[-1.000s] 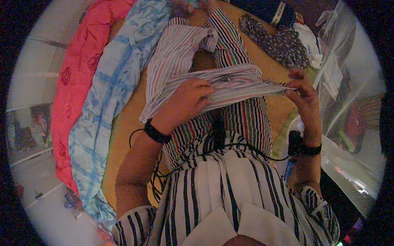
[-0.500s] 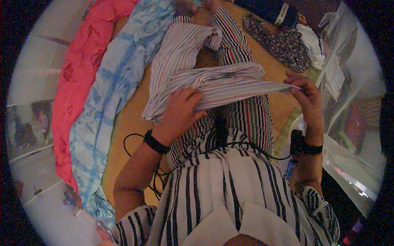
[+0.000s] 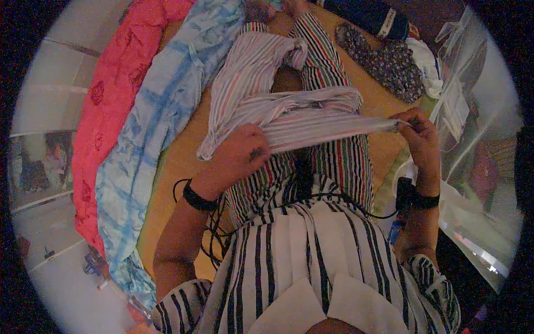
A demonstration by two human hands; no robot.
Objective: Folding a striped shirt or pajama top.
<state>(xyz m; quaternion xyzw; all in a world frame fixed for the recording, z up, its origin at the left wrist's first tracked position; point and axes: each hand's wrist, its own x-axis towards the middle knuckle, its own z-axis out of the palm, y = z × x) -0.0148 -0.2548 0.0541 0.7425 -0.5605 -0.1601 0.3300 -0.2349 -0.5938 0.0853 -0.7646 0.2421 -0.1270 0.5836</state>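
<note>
1. Your right hand (image 3: 420, 136) was clamped on the narrow, drawn-out end of a thin white cloth with pink and grey stripes (image 3: 320, 129), thumb and fingers pinched together at its tip.
2. Your left hand (image 3: 236, 158) was curled against the same cloth, toward its left part; its fingertips were hidden, so you could not tell whether they gripped it.
3. The cloth lay across your lap, over trousers in black, white, red and green stripes (image 3: 342, 164). Its near part ran taut between your hands, while a wider part spread away over your leg on the left.
4. A black band (image 3: 199, 196) circled your left wrist, and another black band (image 3: 425, 202) circled your right.
5. On the mustard-coloured surface (image 3: 172, 178) to your left lay a light-blue and white patterned fabric (image 3: 158, 97), beside a long red fabric (image 3: 108, 106).
6. Ahead on the right lay a dark speckled fabric (image 3: 386, 67), near clear plastic sheeting (image 3: 470, 72).
</note>
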